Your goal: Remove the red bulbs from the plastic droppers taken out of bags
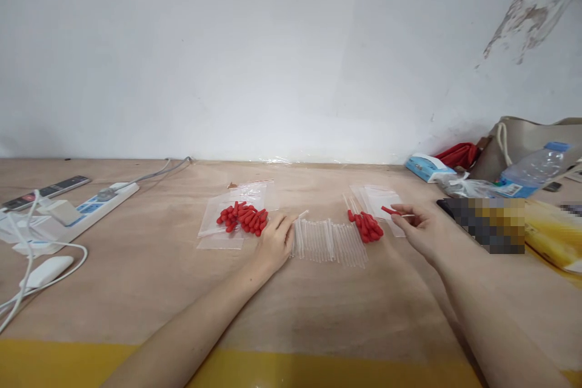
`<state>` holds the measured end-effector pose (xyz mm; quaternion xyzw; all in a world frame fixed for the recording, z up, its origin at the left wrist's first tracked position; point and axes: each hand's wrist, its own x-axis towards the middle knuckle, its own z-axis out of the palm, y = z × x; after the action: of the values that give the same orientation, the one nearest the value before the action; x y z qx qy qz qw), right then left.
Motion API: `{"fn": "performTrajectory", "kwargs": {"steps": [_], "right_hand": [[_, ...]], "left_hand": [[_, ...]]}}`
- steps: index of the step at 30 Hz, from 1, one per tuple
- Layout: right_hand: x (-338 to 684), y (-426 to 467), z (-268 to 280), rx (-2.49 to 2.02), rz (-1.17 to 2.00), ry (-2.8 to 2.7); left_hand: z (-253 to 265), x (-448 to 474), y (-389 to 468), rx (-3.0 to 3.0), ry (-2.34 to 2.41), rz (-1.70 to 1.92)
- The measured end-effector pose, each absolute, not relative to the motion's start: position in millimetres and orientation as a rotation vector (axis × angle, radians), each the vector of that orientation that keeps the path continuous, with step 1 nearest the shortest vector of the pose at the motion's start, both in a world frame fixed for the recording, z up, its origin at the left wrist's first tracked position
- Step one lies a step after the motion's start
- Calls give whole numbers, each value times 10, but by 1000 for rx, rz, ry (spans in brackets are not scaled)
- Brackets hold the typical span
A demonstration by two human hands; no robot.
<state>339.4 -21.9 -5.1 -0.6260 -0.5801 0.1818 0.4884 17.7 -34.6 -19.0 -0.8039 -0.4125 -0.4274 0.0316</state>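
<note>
My left hand is closed in a pinch on a thin pale tube, whose tip sticks out to the right. Just beside it lies a row of clear dropper tubes, side by side. My right hand is closed on a red rubber dropper bulb, held between thumb and fingers. Left of my left hand, a heap of loose red bulbs rests on clear plastic bags. Between the row and my right hand is a smaller pile of red bulbs, with slim tubes pointing away from some.
On the left are a power strip with white cables, a remote control and a white adapter. At right stand a tissue pack, a plastic bottle and a yellow packet. More clear bags lie near my right hand.
</note>
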Motion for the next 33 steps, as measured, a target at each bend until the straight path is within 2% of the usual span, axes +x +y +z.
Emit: {"fn": "performTrajectory", "kwargs": {"steps": [5,7,11,15,22,29,33], "right_hand": [[3511,-406,123,-1388,920,-1876],[3473,-457,157,-1383,989,-1918],[3379,-448,163,-1354,750,-1893],[3434,-317,69,-1440,412,-1582],[3519,-93,-315,-1606,618,-1382],[3592,-15,-489,-1732,449,-1548],[3544,-58,-385,-1833,278,-1509]], "left_hand": [[-236,269,-376,-2616,-1179,-1212],[-264,274,-388,-2638,-1166,-1178],[-265,281,-435,-2687,-1184,-1103],[-246,308,-508,-2781,-1204,-1018],[-185,284,-528,-2746,-1168,-923],[-84,175,-419,-2834,-895,-544],[-103,176,-423,-2826,-905,-483]]}}
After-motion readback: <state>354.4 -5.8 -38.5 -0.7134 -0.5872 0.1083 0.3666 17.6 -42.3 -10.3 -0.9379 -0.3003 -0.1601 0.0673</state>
